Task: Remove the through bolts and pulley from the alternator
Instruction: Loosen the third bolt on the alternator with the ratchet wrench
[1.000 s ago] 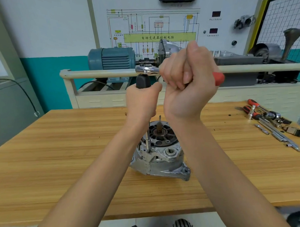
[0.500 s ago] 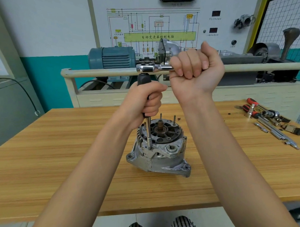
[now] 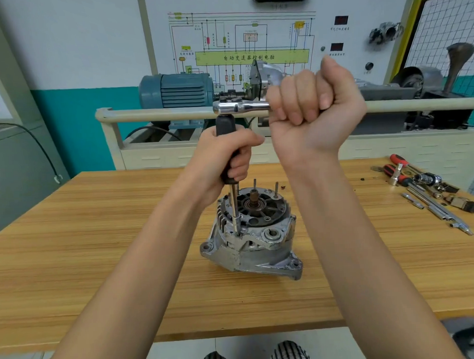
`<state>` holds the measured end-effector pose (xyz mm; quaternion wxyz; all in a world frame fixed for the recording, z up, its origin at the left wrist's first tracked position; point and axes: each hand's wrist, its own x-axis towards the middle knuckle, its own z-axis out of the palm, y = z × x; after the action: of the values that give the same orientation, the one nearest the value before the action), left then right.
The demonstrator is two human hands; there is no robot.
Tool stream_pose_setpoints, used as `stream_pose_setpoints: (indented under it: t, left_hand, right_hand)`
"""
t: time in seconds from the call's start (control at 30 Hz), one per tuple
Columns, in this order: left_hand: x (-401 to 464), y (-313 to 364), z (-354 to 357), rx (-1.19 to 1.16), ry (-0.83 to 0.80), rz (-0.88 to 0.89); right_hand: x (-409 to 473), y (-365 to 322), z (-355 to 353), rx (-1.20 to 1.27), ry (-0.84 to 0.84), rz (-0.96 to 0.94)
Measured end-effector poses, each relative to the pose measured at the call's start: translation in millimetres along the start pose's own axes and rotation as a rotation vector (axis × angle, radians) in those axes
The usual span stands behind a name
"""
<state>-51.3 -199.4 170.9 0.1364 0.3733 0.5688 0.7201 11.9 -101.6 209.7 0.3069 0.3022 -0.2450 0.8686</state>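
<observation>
Alternator [image 3: 250, 232]: stands on the wooden table [image 3: 85, 251] near its middle, open end facing up, mounting lugs spread at the base.
Rotor shaft [image 3: 254, 199]: bare, upright at the centre of the open face, ringed by a bearing.
Through bolts [image 3: 276, 188]: two thin studs stand proud at the far rim of the housing, side by side and apart from each other.
Extension driver [image 3: 228, 152]: upright, black grip above, thin steel shank below; its tip sits in a recess on the housing's near-left rim.
Left hand [image 3: 224, 158]: fingers wrapped around the black grip, holding it vertical.
Ratchet [image 3: 241, 106]: chrome head seated on top of the black grip, handle running horizontally to the right.
Right hand [image 3: 314, 112]: clenched around the ratchet handle, thumb up; the handle's end is hidden inside the fist.
Obstruction: the left hand and the shank cover part of the housing's far-left rim; both forearms flank the unit.
Loose tools [image 3: 429, 191]: red-handled drivers, sockets and steel bars, scattered at the table's right edge, well apart from the unit.
Rail [image 3: 153, 113]: pale bar across the rear, level with the ratchet head.
Blue motor [image 3: 176, 90]: behind the rail, below a wiring diagram board [image 3: 241, 36].
</observation>
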Motion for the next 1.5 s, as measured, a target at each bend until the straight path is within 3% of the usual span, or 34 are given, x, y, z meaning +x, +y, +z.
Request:
stream_pose_setpoints:
  t: [0.1,0.2,0.27,0.43,0.53,0.67,0.83,0.9,1.0,1.17,1.27,1.37,1.5]
  left_hand:
    - [0,3,-8,-0.131,-0.277,-0.032]
    - [3,3,-7,-0.212,-0.306,-0.083]
    - [4,2,-4,-0.172,-0.167,-0.099]
    - [6,-6,18,0.003,0.376,0.019]
    - [6,-8,20,0.052,0.427,0.06]
    - [2,-4,7,0.009,0.147,0.021]
    - [1,3,-13,-0.162,-0.346,-0.082]
    - [1,4,-9,-0.184,-0.398,-0.105]
    - [2,1,-2,-0.132,-0.204,-0.108]
    - [8,-7,16,-0.01,0.39,-0.003]
    - [10,-9,23,0.025,0.501,0.025]
    - [7,-8,16,0.011,0.317,0.007]
    - [3,-1,-8,-0.09,-0.125,-0.035]
  right_hand:
    - [7,-5,-9,0.234,0.087,0.142]
    - [3,0,-8,0.208,0.05,0.098]
    - [-1,3,-6,0.112,0.01,0.018]
    - [-15,20,8,-0.213,-0.142,-0.294]
    - [-21,26,13,-0.308,-0.157,-0.411]
    - [-11,10,7,-0.155,-0.167,-0.207]
    - [10,-1,-9,0.237,0.056,0.162]
    - [15,-1,-13,0.35,0.102,0.221]
    - [13,-1,-14,0.314,0.117,0.164]
    - [-1,9,-1,-0.058,-0.027,-0.076]
    - [-11,19,9,-0.219,-0.136,-0.263]
    - [-14,21,10,-0.27,-0.179,-0.339]
    - [0,5,2,-0.08,-0.117,-0.052]
